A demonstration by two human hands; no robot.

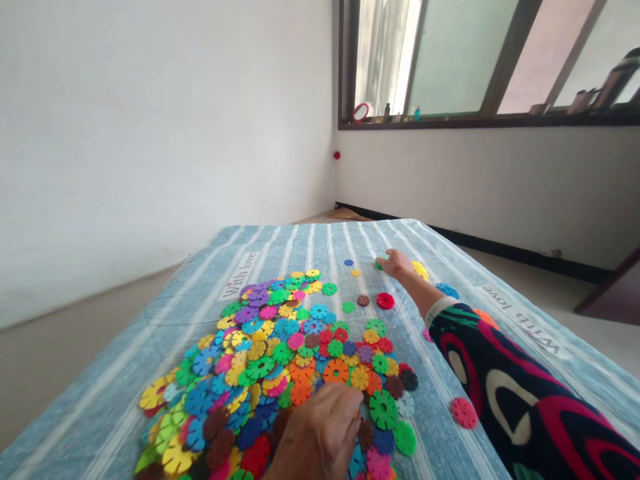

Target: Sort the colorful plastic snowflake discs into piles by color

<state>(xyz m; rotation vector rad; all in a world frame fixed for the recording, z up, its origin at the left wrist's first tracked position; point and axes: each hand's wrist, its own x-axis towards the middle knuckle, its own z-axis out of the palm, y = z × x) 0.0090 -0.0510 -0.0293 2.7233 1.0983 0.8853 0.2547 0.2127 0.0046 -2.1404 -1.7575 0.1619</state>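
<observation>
A big heap of flat plastic snowflake discs (270, 360) in many colours lies on a blue striped cloth (125, 407). My left hand (320, 433) rests palm down on the near edge of the heap, fingers curled over the discs. My right hand (395, 262), on an arm in a patterned dark sleeve (510, 387), reaches far forward and closes its fingers on a green disc (379, 264). A yellow disc (420, 270) lies just right of that hand. A red disc (385, 301) sits near the wrist.
Loose discs lie apart from the heap: a pink one (465, 412) by my right forearm, a blue one (447, 290) to the right. The cloth-covered surface ends at white walls. A window sill (480, 120) with small items runs above right.
</observation>
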